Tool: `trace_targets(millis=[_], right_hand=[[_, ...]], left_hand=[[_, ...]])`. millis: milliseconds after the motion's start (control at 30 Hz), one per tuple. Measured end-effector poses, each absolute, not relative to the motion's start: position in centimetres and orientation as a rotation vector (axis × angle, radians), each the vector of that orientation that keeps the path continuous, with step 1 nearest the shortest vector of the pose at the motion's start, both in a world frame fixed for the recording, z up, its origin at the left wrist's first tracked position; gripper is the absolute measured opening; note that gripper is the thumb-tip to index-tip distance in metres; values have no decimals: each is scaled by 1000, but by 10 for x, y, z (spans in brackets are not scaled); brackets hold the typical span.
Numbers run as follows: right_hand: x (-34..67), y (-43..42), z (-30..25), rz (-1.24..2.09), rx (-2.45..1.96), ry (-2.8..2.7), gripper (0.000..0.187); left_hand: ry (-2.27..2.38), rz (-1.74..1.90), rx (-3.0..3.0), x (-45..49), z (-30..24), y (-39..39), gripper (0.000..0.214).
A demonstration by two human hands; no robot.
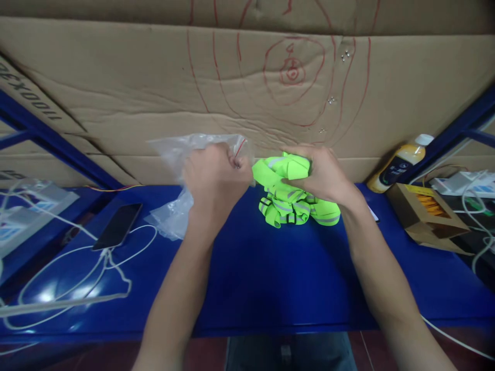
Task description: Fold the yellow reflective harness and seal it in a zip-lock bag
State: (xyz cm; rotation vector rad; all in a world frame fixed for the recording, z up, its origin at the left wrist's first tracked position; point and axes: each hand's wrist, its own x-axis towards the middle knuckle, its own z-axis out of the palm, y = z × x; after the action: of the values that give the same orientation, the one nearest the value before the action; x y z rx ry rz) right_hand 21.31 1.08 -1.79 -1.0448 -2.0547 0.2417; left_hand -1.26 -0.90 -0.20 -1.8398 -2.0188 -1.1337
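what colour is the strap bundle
The strap bundle is neon yellow-green with grey stripes, seen in the head view.

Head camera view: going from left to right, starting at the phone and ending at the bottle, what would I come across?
Phone → clear plastic bag → bright green straps → bottle.

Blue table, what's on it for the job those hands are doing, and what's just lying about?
Part of the job:
- clear plastic bag, in the left hand
- bright green straps, in the right hand

Seemingly just lying about:
- phone
- white cables
- bottle with a white cap
- open cardboard box
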Motion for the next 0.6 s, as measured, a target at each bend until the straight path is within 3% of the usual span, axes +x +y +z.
trace_targets(millis=[267, 600], right_hand=[[221, -12, 4, 718, -625, -2190, 53], [216, 4, -10, 799, -574, -2205, 52]], left_hand=[[-1798, -1233, -2114, -17, -17, 11, 26], [-1254, -1575, -2718, -23, -22, 21, 23]])
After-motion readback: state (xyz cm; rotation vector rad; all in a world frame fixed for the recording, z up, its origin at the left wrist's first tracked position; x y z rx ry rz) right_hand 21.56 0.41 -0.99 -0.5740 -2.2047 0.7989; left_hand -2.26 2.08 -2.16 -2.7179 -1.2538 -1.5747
